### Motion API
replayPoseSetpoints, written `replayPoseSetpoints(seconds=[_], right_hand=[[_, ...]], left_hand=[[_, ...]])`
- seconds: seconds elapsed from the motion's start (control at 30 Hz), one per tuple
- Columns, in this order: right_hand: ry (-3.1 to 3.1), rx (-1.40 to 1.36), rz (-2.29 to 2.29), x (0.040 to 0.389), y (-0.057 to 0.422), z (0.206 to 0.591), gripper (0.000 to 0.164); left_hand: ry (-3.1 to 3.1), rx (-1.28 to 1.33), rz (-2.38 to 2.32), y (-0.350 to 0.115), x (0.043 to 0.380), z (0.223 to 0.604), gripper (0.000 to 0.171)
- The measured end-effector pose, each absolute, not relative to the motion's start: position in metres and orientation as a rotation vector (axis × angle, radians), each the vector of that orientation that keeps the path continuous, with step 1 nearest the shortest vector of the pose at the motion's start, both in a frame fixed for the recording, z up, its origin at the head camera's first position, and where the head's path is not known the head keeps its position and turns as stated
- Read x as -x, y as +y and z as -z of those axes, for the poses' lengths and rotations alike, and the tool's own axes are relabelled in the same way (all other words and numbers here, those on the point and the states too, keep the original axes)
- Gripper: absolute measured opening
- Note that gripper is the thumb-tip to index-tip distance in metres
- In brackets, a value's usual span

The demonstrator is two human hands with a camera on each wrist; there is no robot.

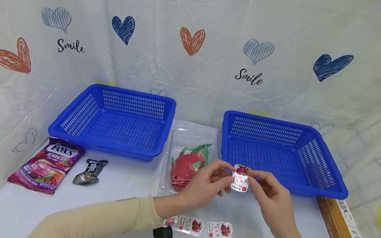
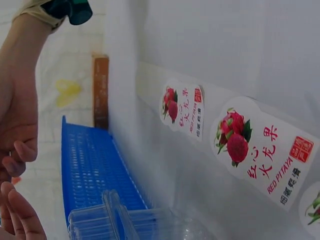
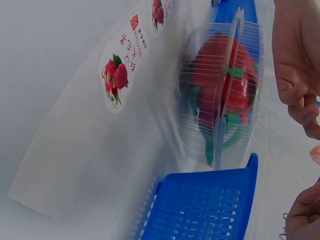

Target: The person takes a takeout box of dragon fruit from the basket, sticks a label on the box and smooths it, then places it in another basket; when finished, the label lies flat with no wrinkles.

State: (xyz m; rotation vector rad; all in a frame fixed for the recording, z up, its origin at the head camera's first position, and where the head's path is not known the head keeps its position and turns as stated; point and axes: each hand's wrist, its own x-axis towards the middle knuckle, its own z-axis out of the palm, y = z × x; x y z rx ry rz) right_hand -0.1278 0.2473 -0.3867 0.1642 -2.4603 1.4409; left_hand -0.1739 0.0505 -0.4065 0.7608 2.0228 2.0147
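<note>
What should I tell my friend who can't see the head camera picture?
A left hand and a right hand pinch a sticker, with a sticker strip nearer us. A clear box holding a red fruit sits between two blue baskets. A candy bag and a black packet lie on the left, a brown box on the right.

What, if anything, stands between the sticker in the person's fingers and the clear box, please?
In the head view, the left hand lies between the sticker and the clear box, hiding the box's lower right corner. Nothing else visible does.
</note>
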Motion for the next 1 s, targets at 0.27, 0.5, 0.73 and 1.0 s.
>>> replayPoseSetpoints(seconds=[0.27,0.5,0.73,1.0], right_hand=[[-2.476,-0.268,-1.422,0.137,0.238,0.386,0.020],[-2.480,-0.315,-1.356,0.149,0.228,0.388,0.021],[-2.586,-0.276,-1.362,0.159,0.227,0.386,0.026],[-2.632,-0.218,-1.435,0.171,0.225,0.385,0.029]], left_hand=[[2.141,-0.725,-1.936,0.042,0.182,0.404,0.028],[2.271,-0.750,-1.930,0.041,0.189,0.403,0.029],[2.309,-0.750,-1.935,0.035,0.191,0.403,0.031],[2.337,-0.706,-1.910,0.027,0.194,0.400,0.031]])
